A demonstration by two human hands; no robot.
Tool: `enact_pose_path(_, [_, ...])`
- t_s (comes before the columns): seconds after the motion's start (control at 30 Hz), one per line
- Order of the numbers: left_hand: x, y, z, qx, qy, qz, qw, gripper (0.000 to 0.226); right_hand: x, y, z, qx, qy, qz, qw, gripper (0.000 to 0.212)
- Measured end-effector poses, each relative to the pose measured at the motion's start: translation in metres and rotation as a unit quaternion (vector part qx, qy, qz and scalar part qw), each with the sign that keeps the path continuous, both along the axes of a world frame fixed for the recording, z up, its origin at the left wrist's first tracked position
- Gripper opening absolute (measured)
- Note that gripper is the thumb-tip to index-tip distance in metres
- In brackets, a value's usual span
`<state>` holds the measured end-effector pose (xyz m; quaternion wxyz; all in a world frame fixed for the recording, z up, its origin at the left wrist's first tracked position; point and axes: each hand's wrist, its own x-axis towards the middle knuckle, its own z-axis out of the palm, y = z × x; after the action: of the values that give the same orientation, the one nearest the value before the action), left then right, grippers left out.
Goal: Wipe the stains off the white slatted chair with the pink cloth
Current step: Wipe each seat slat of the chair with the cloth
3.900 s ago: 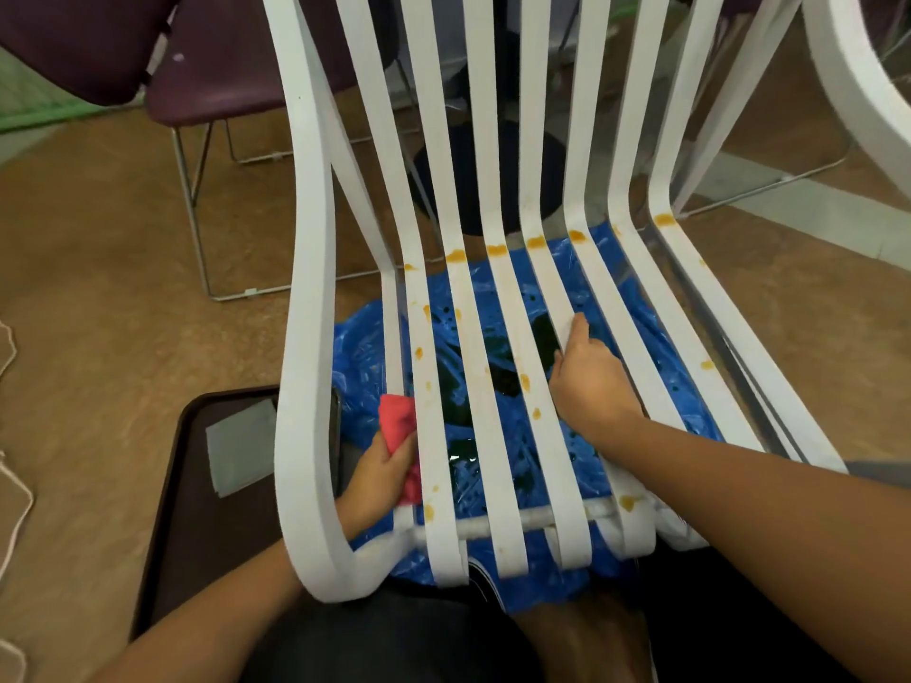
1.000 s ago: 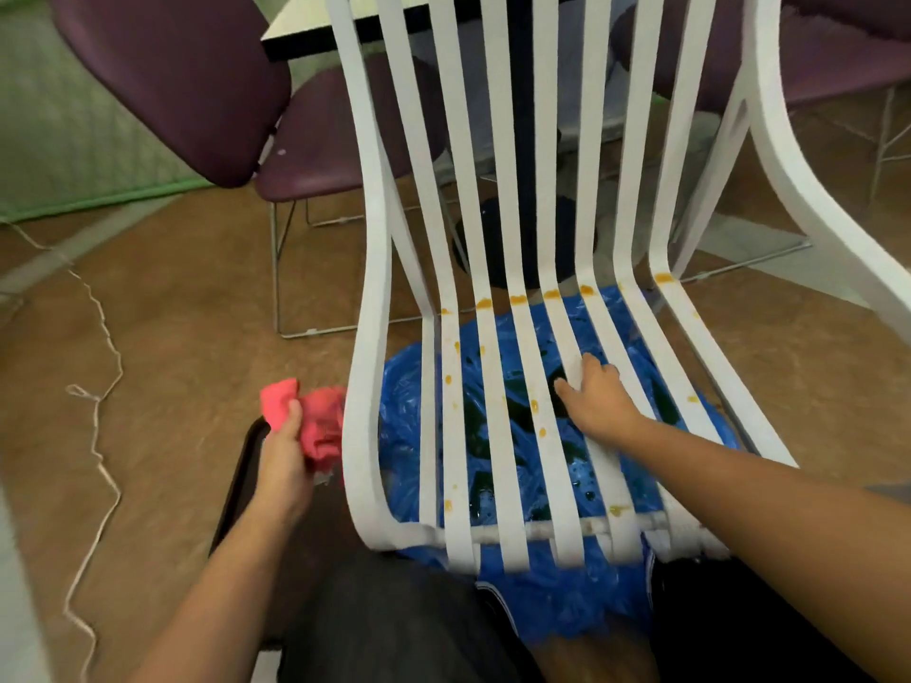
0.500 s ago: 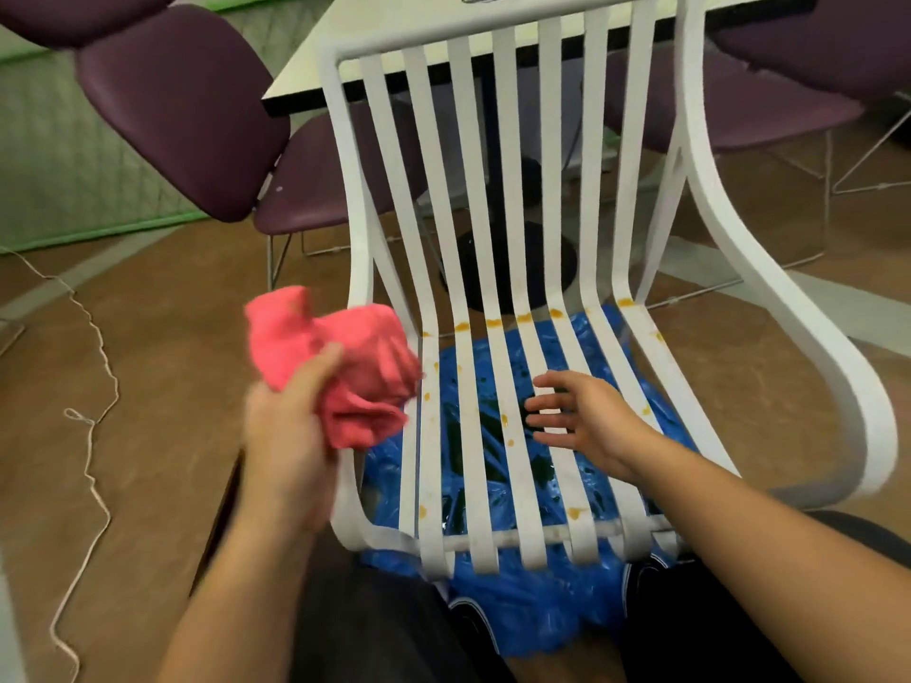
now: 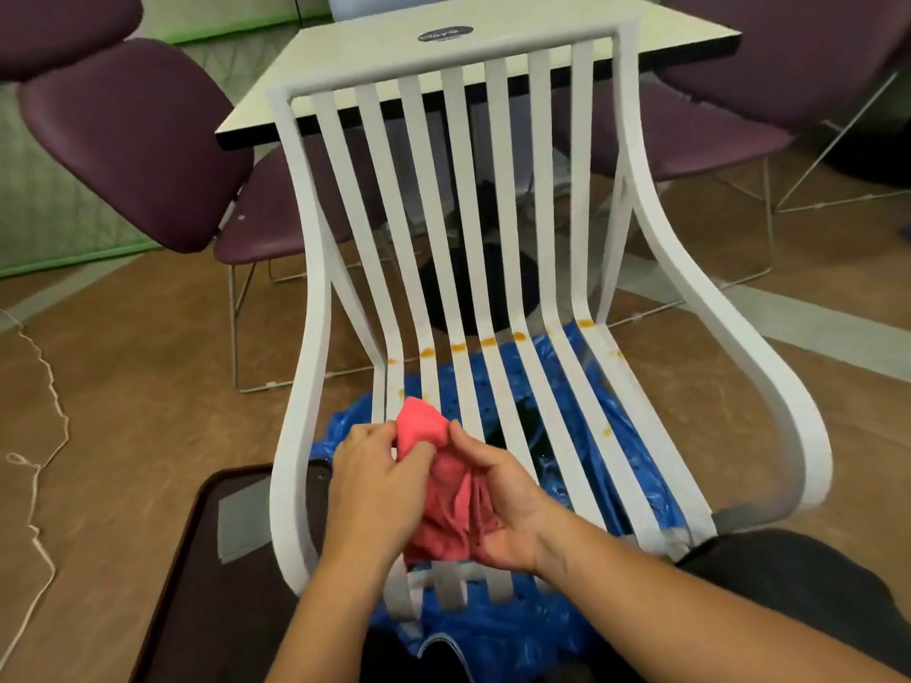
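Note:
The white slatted chair (image 4: 498, 199) stands right in front of me, its back upright and its seat slats running toward me. Orange stains (image 4: 488, 341) dot the bend where the back meets the seat, with more along the right slats. Above the front of the seat, both hands hold the crumpled pink cloth (image 4: 443, 490). My left hand (image 4: 374, 490) pinches its upper left side. My right hand (image 4: 498, 505) cups it from the right, thumb on the top fold.
A blue plastic sheet (image 4: 611, 426) lies on the floor under the seat. A dark tray (image 4: 197, 584) sits at the chair's left front. Purple chairs (image 4: 133, 140) and a table (image 4: 493, 46) stand behind. A white cord (image 4: 34, 465) trails on the brown floor at left.
My left hand lifted the cloth from beside the chair's left edge to above the seat. My right hand left the slats and took hold of the cloth too. The view tilted up.

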<state>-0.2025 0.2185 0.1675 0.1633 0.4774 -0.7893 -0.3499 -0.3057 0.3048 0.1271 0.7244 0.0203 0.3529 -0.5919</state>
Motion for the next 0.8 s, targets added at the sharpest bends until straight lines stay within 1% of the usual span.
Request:
enact_pose_path(0.1, [0.007,-0.021,0.017,0.017,-0.038,-0.005,0.999,0.022,0.005,-0.006,-0.005,0.016,0.024,-0.008,1.0,0.052])
enact_pose_path(0.17, [0.011,-0.033,0.028,0.0,-0.04,0.002,0.999,0.023,0.007,-0.012,-0.01,0.032,0.057,-0.011,0.998,0.053])
enact_pose_path(0.2, [0.014,-0.039,0.033,-0.018,-0.025,0.009,0.999,0.021,0.01,-0.016,-0.015,0.047,0.095,0.002,0.994,0.055])
enact_pose_path(0.23, [0.016,-0.043,0.038,-0.038,0.007,0.014,0.999,0.017,0.013,-0.019,-0.019,0.068,0.14,0.016,0.988,0.057])
enact_pose_path(0.3, [0.023,-0.051,0.044,-0.074,0.1,0.032,0.992,0.014,0.017,-0.023,-0.027,0.092,0.224,0.043,0.969,0.06])
enact_pose_path(0.33, [0.025,-0.053,0.043,-0.092,0.137,0.048,0.985,0.014,0.019,-0.024,-0.029,0.093,0.252,0.046,0.962,0.059])
enact_pose_path(0.37, [0.028,-0.057,0.039,-0.114,0.156,0.07,0.979,0.013,0.021,-0.028,-0.029,0.094,0.28,0.039,0.955,0.054])
enact_pose_path(0.4, [0.029,-0.06,0.032,-0.146,0.147,0.092,0.974,0.011,0.022,-0.031,-0.028,0.086,0.315,0.028,0.945,0.046])
enact_pose_path(0.43, [0.03,-0.063,0.025,-0.181,0.116,0.109,0.971,0.01,0.025,-0.036,-0.028,0.069,0.361,0.02,0.93,0.04])
enact_pose_path(0.47, [0.032,-0.067,0.016,-0.208,0.076,0.122,0.967,0.014,0.03,-0.043,-0.029,0.053,0.409,0.009,0.911,0.037])
enact_pose_path(0.5, [0.031,-0.07,0.009,-0.217,0.04,0.129,0.967,0.02,0.034,-0.05,-0.032,0.036,0.452,-0.002,0.891,0.036])
enact_pose_path(0.53, [0.032,-0.074,0.001,-0.205,0.01,0.133,0.969,0.026,0.041,-0.056,-0.037,0.016,0.493,-0.008,0.87,0.032])
enact_pose_path(0.57, [0.03,-0.077,-0.002,-0.18,-0.011,0.133,0.975,0.031,0.048,-0.061,-0.044,-0.006,0.535,-0.007,0.845,0.029])
enact_pose_path(0.6, [0.029,-0.08,-0.003,-0.15,-0.027,0.13,0.98,0.035,0.054,-0.063,-0.052,-0.03,0.569,0.014,0.822,0.032])
enact_pose_path(0.63, [0.028,-0.085,-0.002,-0.121,-0.035,0.126,0.984,0.036,0.062,-0.068,-0.067,-0.054,0.605,0.053,0.792,0.047])
enact_pose_path(0.67, [0.025,-0.09,0.0,-0.102,-0.04,0.121,0.987,0.036,0.071,-0.07,-0.087,-0.073,0.657,0.11,0.742,0.07])
enact_pose_path(0.7, [0.024,-0.098,0.002,-0.092,-0.047,0.118,0.988,0.034,0.08,-0.073,-0.107,-0.084,0.729,0.164,0.66,0.088])
enact_pose_path(0.73, [0.022,-0.105,0.004,-0.085,-0.059,0.118,0.988,0.031,0.089,-0.073,-0.123,-0.083,0.805,0.193,0.555,0.096])
enact_pose_path(0.77, [0.019,-0.112,0.007,-0.081,-0.076,0.119,0.987,0.029,0.096,-0.072,-0.131,-0.077,0.85,0.23,0.467,0.094])
enact_pose_path(0.8, [0.018,-0.119,0.007,-0.073,-0.094,0.118,0.986,0.031,0.103,-0.068,-0.136,-0.059,0.864,0.259,0.428,0.091])
